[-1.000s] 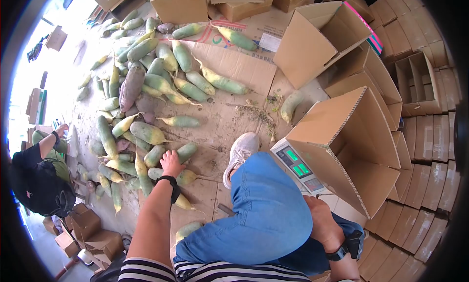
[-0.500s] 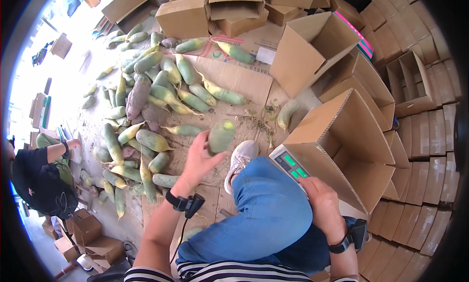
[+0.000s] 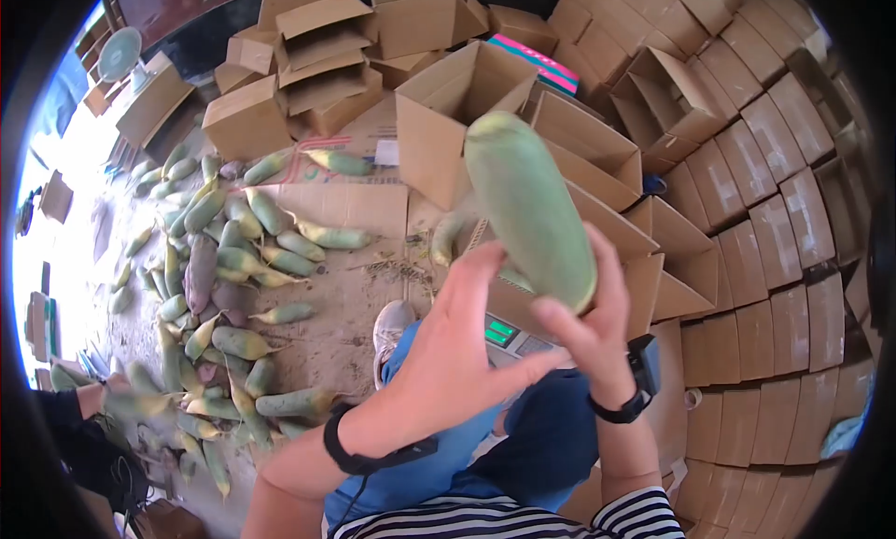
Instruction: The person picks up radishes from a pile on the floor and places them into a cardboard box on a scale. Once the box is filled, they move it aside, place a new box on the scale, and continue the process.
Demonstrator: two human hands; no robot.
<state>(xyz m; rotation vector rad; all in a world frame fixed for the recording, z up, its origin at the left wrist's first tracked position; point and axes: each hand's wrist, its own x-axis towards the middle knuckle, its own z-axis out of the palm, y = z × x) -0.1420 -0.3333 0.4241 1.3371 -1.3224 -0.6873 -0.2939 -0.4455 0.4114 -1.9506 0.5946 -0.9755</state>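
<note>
A big pale-green radish (image 3: 530, 203) is raised close to the camera, tilted with its upper end to the left. My right hand (image 3: 597, 320) grips its lower end between thumb and fingers. Beside the radish's lower left side, my left hand (image 3: 448, 362) is open, thumb stretched out and fingertips right at the skin. Below the hands shows part of a scale with a lit green display (image 3: 500, 331). Behind the radish stands an open carton (image 3: 611, 226), partly covered by it.
Many green radishes (image 3: 238, 343) lie heaped on the floor at left, with a reddish one (image 3: 200, 273) among them. A single radish (image 3: 446, 238) lies near the cartons. Stacked cardboard boxes (image 3: 756, 222) line the right side. At far left, a person's hand (image 3: 91, 399) is beside a blurred radish.
The radish has come up and right, passing from my left hand to my right. My right hand has left the scale. The view has turned right.
</note>
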